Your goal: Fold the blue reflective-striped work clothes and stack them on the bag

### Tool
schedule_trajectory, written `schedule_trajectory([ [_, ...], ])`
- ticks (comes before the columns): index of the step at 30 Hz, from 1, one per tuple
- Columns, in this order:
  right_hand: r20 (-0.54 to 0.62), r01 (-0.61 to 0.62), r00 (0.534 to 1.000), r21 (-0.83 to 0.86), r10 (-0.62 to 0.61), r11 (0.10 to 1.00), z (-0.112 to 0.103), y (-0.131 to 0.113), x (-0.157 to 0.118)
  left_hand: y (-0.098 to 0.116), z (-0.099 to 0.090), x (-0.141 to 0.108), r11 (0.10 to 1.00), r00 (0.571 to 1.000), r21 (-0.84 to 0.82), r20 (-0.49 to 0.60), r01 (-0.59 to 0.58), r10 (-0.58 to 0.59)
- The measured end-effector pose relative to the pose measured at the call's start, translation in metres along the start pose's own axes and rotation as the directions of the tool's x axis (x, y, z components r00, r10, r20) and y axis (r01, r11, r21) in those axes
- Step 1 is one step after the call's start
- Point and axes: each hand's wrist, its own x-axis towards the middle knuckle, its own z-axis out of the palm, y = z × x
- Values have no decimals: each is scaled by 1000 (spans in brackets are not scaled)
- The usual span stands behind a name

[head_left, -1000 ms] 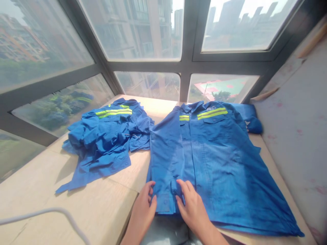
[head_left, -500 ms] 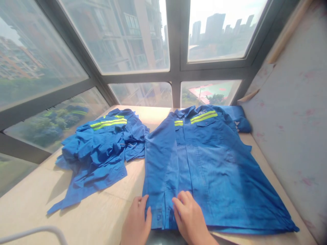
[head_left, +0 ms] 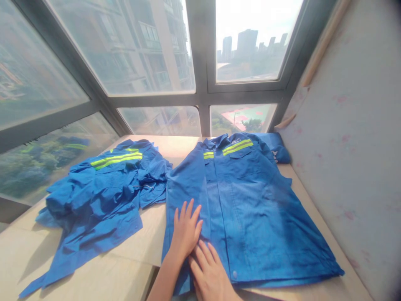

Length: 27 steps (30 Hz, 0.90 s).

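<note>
A blue work jacket (head_left: 250,209) with yellow reflective strips lies spread front side up, its collar toward the window. One sleeve is folded in over the front on the left. My left hand (head_left: 187,228) rests flat on that sleeve with its fingers spread. Just below and to the right, my right hand (head_left: 208,269) lies on the lower sleeve near the hem, fingers stretched out. The two hands are close together, and neither grasps the cloth. The sleeve's cuff is partly hidden under my hands.
A second blue jacket (head_left: 103,184) lies crumpled on the left of the pale wooden surface (head_left: 125,267). At the back right is a folded blue garment (head_left: 280,148). Windows (head_left: 156,117) border the far and left sides; a papered wall (head_left: 351,159) stands on the right.
My left hand has moved from the cuff's left edge up onto the sleeve and opened flat. My right hand has shifted left and straightened its fingers. The view has turned slightly right.
</note>
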Motion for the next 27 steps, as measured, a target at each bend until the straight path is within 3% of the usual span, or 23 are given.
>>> schedule_trajectory([
  [7, 80, -60, 995, 47, 56, 997, 1, -5, 7, -13, 25, 20, 997, 999, 76, 9, -33, 32],
  [12, 215, -138, 971, 157, 103, 978, -8, -12, 18, -22, 23, 22, 994, 998, 90, 11, -60, 59],
  [16, 175, -178, 976, 314, 128, 932, -30, -4, 24, -31, 21, 26, 994, 997, 85, 41, -68, 65],
  [20, 78, -262, 965, 311, 250, 914, -62, 41, 17, -40, 21, 28, 995, 996, 69, 62, -74, 70],
  [24, 53, -388, 921, 56, 386, 920, -86, 109, -14, -44, 20, 27, 996, 995, 53, 77, -69, 64],
  [27, 50, -427, 898, -144, 437, 893, -89, 145, -45, -45, 20, 25, 996, 993, 48, 97, -73, 68],
])
